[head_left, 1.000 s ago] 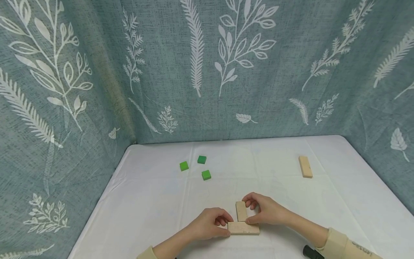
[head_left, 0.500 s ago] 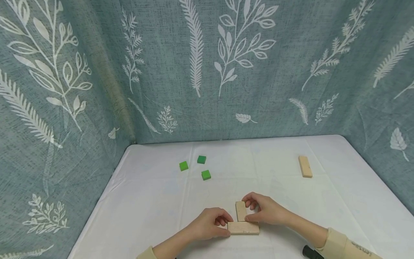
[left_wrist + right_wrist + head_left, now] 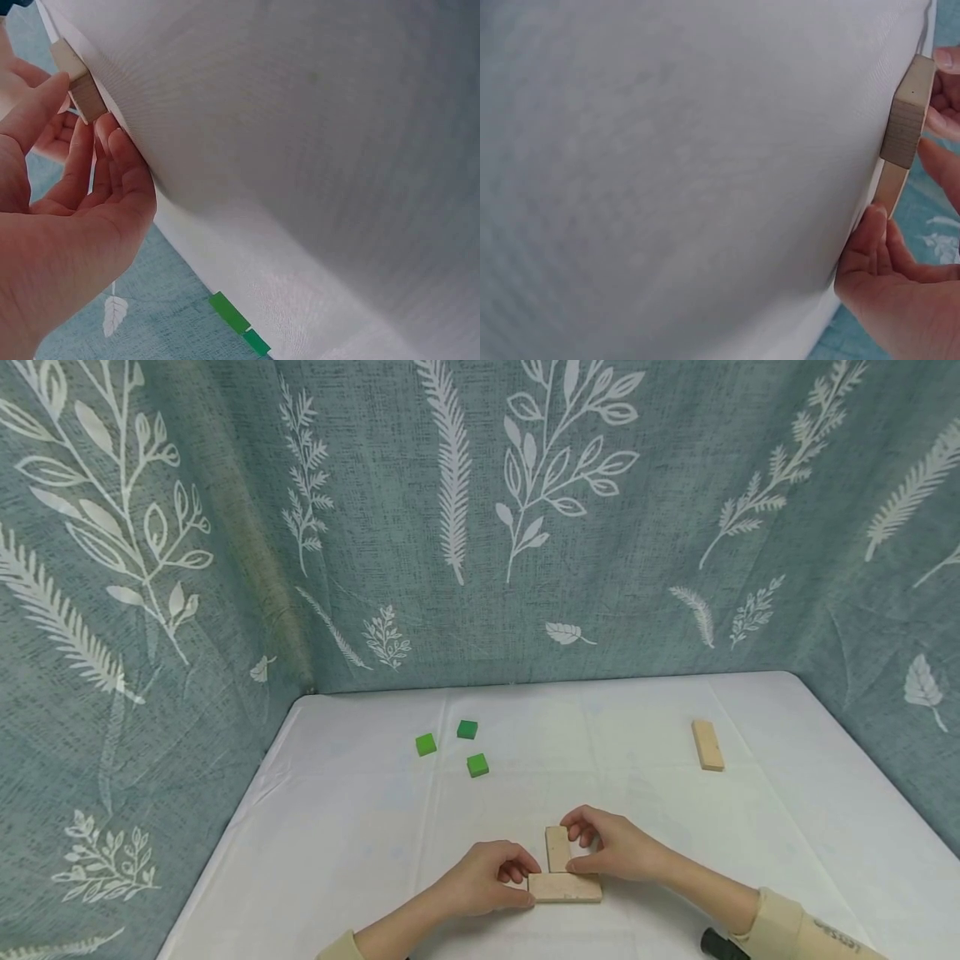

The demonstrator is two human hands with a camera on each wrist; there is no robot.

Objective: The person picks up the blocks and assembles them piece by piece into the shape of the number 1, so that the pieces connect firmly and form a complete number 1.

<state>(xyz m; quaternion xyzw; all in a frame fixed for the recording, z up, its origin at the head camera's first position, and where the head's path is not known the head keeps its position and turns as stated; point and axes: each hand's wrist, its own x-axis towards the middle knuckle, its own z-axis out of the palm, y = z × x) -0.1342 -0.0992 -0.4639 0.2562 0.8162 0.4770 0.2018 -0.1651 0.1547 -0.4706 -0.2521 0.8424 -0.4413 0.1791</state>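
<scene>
Two flat wooden blocks form a T on the white table near its front. The crosswise wooden block [image 3: 565,887] lies closer to me, and the lengthwise wooden block [image 3: 558,849] meets its far long side. My left hand [image 3: 487,878] pinches the left end of the crosswise block between thumb and fingers, also seen in the left wrist view around that block [image 3: 88,97]. With thumb and fingertips, my right hand [image 3: 618,845] holds the lengthwise block from its right, its thumb by the joint. In the right wrist view, the lengthwise block [image 3: 891,187] is partly hidden behind the crosswise block [image 3: 911,112].
Several small pieces lie farther back: a light green block [image 3: 426,744], a dark green block [image 3: 467,729] and a green block [image 3: 477,765]. Another wooden block [image 3: 708,745] lies at the back right. A black object [image 3: 722,943] shows beside the right sleeve. Patterned curtains [image 3: 480,527] surround the table [image 3: 337,827].
</scene>
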